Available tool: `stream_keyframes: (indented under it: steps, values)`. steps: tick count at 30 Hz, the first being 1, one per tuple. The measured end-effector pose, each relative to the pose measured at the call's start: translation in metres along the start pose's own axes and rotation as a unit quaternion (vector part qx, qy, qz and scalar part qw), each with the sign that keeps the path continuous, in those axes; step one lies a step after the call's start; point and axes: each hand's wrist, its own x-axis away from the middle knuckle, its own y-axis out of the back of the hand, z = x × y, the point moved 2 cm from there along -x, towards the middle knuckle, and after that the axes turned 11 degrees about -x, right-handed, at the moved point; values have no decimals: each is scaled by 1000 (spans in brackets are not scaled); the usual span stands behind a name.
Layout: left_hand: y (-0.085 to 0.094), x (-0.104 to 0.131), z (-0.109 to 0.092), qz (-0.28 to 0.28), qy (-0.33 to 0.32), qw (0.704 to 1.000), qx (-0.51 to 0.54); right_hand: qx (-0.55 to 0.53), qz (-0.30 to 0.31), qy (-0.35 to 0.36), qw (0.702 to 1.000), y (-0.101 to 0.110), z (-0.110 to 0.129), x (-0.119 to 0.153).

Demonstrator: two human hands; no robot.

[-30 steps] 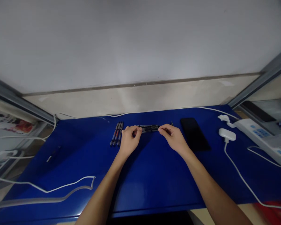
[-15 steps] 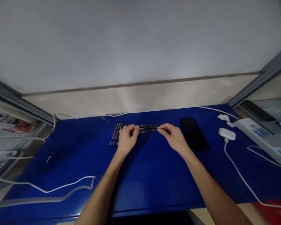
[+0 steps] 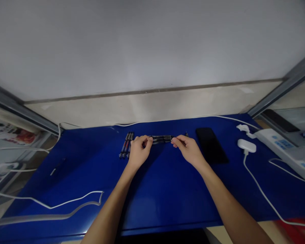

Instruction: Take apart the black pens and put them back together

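Several dark pens [image 3: 161, 139] lie crosswise on the blue table [image 3: 165, 193], side by side between my hands. My left hand [image 3: 140, 149] has its thumb and fingers closed at their left ends. At their right ends is my right hand [image 3: 186, 147], thumb and fingertips pinched together on the pens. Just left of my left hand, more pens [image 3: 126, 145] lie lengthwise in a row, some with red and blue marks, partly covered by that hand. A small dark tip shows beyond my right hand.
A black phone [image 3: 211, 145] lies right of my right hand. Farther right are a white case [image 3: 246, 145] on a cable and a white power strip [image 3: 282, 144]. White cables [image 3: 51, 207] cross the left side. A wall [image 3: 142, 108] stands behind the table.
My right hand's fingers have curled in slightly at the pens' right ends. My left hand has shifted very slightly to the right. The pens look much the same.
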Motion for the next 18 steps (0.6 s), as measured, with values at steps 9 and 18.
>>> stream_keyframes:
  steps: [9,18]
  values:
    - [0,1,-1,2,3,1000,-6,-10,1,3,1000,0,1,1]
    - [0,1,-2,9,-1,1000,-8,-20,-6,8,1000,-1,0,0]
